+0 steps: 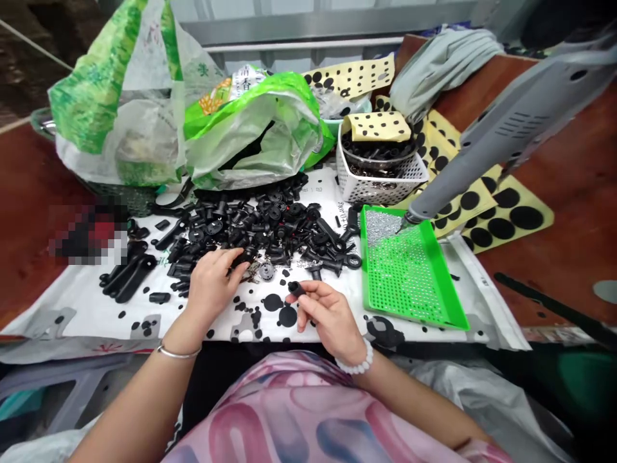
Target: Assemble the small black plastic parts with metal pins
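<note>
My right hand [330,315] pinches a short black plastic tube [295,289] between thumb and fingers, its hollow end tipped up. At the near edge of a heap of black plastic parts [270,215], my left hand [212,280] has thumb and fingers closed round a dark round part [247,255], partly covered by the fingers. Between the hands lies a grey, geared-looking disc [267,271]. Flat black round pads [288,316] rest on the white cloth just below them.
To the right, a green perforated tray [446,283] holds small silvery screws [383,226]. A grey electric screwdriver [463,154] reaches over it. Behind stand a white basket [380,186] and green plastic bags [260,138]. Black handle-like pieces [135,276] lie left; yellow sticker sheets [511,212] lie right.
</note>
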A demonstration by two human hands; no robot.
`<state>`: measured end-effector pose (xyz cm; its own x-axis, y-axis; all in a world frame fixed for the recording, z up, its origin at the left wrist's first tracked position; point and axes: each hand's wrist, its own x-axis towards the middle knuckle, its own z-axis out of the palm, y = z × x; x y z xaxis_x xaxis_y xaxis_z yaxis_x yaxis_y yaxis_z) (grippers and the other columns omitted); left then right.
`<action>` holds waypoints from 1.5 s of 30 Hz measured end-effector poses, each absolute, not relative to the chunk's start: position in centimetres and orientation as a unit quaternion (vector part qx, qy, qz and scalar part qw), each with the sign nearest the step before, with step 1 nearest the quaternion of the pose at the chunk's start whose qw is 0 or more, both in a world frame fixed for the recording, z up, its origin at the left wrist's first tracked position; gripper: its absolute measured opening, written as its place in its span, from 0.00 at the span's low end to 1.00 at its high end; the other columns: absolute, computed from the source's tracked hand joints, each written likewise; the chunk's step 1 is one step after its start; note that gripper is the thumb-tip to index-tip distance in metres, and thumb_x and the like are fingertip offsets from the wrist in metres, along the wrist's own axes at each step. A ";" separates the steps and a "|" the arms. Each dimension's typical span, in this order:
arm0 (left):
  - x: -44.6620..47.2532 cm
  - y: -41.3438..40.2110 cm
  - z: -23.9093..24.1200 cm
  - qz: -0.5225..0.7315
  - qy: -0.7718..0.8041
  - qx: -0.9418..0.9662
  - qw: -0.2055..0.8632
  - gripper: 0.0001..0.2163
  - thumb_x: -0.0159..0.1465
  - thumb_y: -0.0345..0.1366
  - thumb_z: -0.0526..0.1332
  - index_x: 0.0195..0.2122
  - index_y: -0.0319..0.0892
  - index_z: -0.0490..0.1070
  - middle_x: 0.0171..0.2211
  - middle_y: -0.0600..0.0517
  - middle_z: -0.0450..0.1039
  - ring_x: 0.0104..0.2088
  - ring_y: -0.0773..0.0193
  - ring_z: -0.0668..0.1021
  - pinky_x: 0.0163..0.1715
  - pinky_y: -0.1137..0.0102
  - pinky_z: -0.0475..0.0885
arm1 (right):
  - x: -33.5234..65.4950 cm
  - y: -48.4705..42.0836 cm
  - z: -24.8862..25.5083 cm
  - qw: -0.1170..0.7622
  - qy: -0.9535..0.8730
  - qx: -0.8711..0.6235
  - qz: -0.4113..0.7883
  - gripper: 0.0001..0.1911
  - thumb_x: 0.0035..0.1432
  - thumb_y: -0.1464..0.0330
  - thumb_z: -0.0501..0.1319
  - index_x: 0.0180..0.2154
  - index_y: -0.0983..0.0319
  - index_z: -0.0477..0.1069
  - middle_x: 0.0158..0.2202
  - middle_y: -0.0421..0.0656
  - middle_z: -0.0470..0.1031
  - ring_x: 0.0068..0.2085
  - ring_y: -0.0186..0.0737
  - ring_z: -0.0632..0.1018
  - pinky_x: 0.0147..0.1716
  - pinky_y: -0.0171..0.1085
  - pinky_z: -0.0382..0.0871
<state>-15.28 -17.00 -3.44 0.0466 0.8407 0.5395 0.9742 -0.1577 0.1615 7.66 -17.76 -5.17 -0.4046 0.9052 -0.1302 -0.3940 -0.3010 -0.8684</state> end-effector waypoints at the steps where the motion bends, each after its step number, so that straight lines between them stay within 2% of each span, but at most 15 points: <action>1: -15.3 -17.4 -3.8 -0.273 -0.632 -0.714 0.128 0.12 0.62 0.41 0.56 0.42 0.40 0.71 0.36 0.46 0.75 0.36 0.58 0.75 0.39 0.64 0.70 | 7.5 -17.9 -5.1 0.434 -0.416 -0.336 0.725 0.12 0.51 0.65 0.63 0.37 0.62 0.69 0.24 0.38 0.74 0.17 0.27 0.69 0.19 0.30 0.64; 3: -15.3 -18.4 -4.4 -0.289 -0.623 -0.717 0.121 0.12 0.62 0.40 0.56 0.43 0.40 0.71 0.36 0.47 0.75 0.36 0.59 0.75 0.39 0.65 0.70 | 7.4 -18.3 -4.9 0.430 -0.481 -0.364 0.672 0.11 0.50 0.66 0.64 0.37 0.62 0.72 0.24 0.38 0.71 0.19 0.27 0.68 0.20 0.30 0.64; 6: -15.1 -20.0 -5.3 -0.295 -0.618 -0.722 0.096 0.12 0.62 0.39 0.57 0.44 0.41 0.70 0.36 0.47 0.74 0.35 0.60 0.75 0.39 0.65 0.70 | 7.0 -18.7 -4.8 0.420 -0.574 -0.385 0.588 0.09 0.50 0.68 0.64 0.36 0.62 0.74 0.31 0.40 0.71 0.23 0.27 0.67 0.23 0.30 0.63; 7: -15.1 -20.4 -5.6 -0.291 -0.623 -0.721 0.090 0.13 0.61 0.39 0.57 0.45 0.41 0.69 0.37 0.47 0.74 0.36 0.60 0.75 0.39 0.65 0.70 | 6.8 -18.7 -4.8 0.412 -0.587 -0.390 0.578 0.09 0.50 0.68 0.64 0.37 0.62 0.74 0.30 0.40 0.70 0.23 0.27 0.67 0.23 0.30 0.63; 9: -15.0 -21.1 -6.1 -0.290 -0.635 -0.711 0.086 0.13 0.61 0.38 0.58 0.46 0.41 0.69 0.38 0.46 0.73 0.38 0.58 0.74 0.40 0.63 0.69 | 6.3 -18.7 -5.0 0.386 -0.583 -0.405 0.589 0.11 0.52 0.67 0.63 0.39 0.62 0.73 0.24 0.37 0.68 0.22 0.27 0.66 0.22 0.29 0.62; 12: -14.5 -21.9 -6.3 -0.350 -0.631 -0.688 0.076 0.13 0.60 0.37 0.60 0.46 0.43 0.69 0.41 0.45 0.71 0.42 0.57 0.73 0.43 0.61 0.68 | 5.1 -18.5 -5.1 0.357 -0.549 -0.421 0.628 0.14 0.51 0.65 0.63 0.40 0.64 0.71 0.17 0.34 0.64 0.19 0.27 0.65 0.20 0.29 0.61; 15: -13.5 -22.8 -6.3 -0.421 -0.594 -0.686 0.004 0.13 0.59 0.35 0.61 0.46 0.43 0.69 0.42 0.46 0.71 0.43 0.58 0.73 0.44 0.63 0.69 | 3.9 -18.4 -4.8 0.348 -0.536 -0.404 0.655 0.14 0.50 0.64 0.63 0.39 0.64 0.71 0.17 0.33 0.64 0.17 0.26 0.64 0.18 0.28 0.59; 19: -12.0 -23.9 -6.2 -0.495 -0.576 -0.641 -0.106 0.07 0.60 0.32 0.59 0.39 0.41 0.72 0.38 0.48 0.72 0.39 0.63 0.75 0.38 0.69 0.72 | 3.0 -18.7 -4.4 0.354 -0.561 -0.378 0.646 0.13 0.51 0.64 0.62 0.39 0.64 0.71 0.18 0.33 0.64 0.18 0.26 0.65 0.18 0.28 0.60; 24: -11.4 -24.1 -5.6 -0.516 -0.583 -0.580 -0.240 0.09 0.60 0.33 0.59 0.42 0.44 0.71 0.41 0.49 0.72 0.42 0.62 0.75 0.40 0.70 0.73 | 3.4 -19.0 -4.2 0.341 -0.649 -0.357 0.579 0.11 0.53 0.66 0.61 0.39 0.64 0.72 0.23 0.37 0.67 0.20 0.27 0.66 0.19 0.29 0.62; 27: -11.3 -24.1 -5.4 -0.548 -0.578 -0.540 -0.271 0.08 0.60 0.34 0.59 0.41 0.44 0.71 0.40 0.49 0.73 0.41 0.62 0.76 0.40 0.69 0.73 | 4.4 -18.0 -3.7 0.332 -0.742 -0.327 0.483 0.12 0.56 0.65 0.59 0.41 0.63 0.71 0.31 0.42 0.72 0.24 0.29 0.69 0.22 0.30 0.65; 30: -11.1 -24.2 -5.6 -0.564 -0.590 -0.499 -0.293 0.09 0.59 0.34 0.60 0.42 0.42 0.68 0.38 0.49 0.74 0.37 0.64 0.77 0.39 0.68 0.74 | 5.3 -15.8 -2.7 0.293 -0.847 -0.365 0.252 0.12 0.60 0.66 0.54 0.40 0.63 0.73 0.35 0.47 0.74 0.33 0.36 0.74 0.33 0.34 0.68; 32: -11.0 -24.3 -6.0 -0.554 -0.593 -0.503 -0.297 0.10 0.59 0.34 0.60 0.42 0.42 0.67 0.38 0.48 0.75 0.35 0.64 0.77 0.38 0.69 0.74 | 5.4 -14.2 -2.2 0.199 -0.873 -0.436 0.093 0.13 0.61 0.66 0.52 0.36 0.64 0.74 0.34 0.48 0.74 0.35 0.39 0.75 0.34 0.35 0.66; 34: -10.9 -24.5 -6.2 -0.533 -0.596 -0.530 -0.281 0.11 0.59 0.34 0.60 0.43 0.42 0.67 0.38 0.48 0.75 0.34 0.65 0.77 0.37 0.70 0.74 | 5.0 -13.1 -1.9 0.083 -0.876 -0.475 -0.003 0.13 0.61 0.66 0.53 0.33 0.64 0.74 0.34 0.48 0.74 0.34 0.41 0.76 0.31 0.35 0.65; 37: -10.7 -24.5 -6.2 -0.507 -0.603 -0.569 -0.235 0.11 0.58 0.34 0.60 0.43 0.41 0.68 0.37 0.49 0.75 0.32 0.66 0.76 0.36 0.70 0.73 | 4.0 -12.3 -2.0 -0.009 -0.878 -0.477 -0.048 0.14 0.61 0.66 0.53 0.32 0.65 0.74 0.34 0.50 0.74 0.33 0.42 0.77 0.27 0.34 0.64; 45: -10.8 -24.5 -6.0 -0.507 -0.602 -0.578 -0.217 0.10 0.59 0.34 0.60 0.42 0.41 0.68 0.37 0.48 0.74 0.34 0.65 0.76 0.38 0.69 0.73 | 3.9 -12.6 -2.5 -0.033 -0.875 -0.479 -0.055 0.13 0.62 0.71 0.50 0.33 0.66 0.72 0.33 0.50 0.74 0.32 0.41 0.77 0.24 0.34 0.61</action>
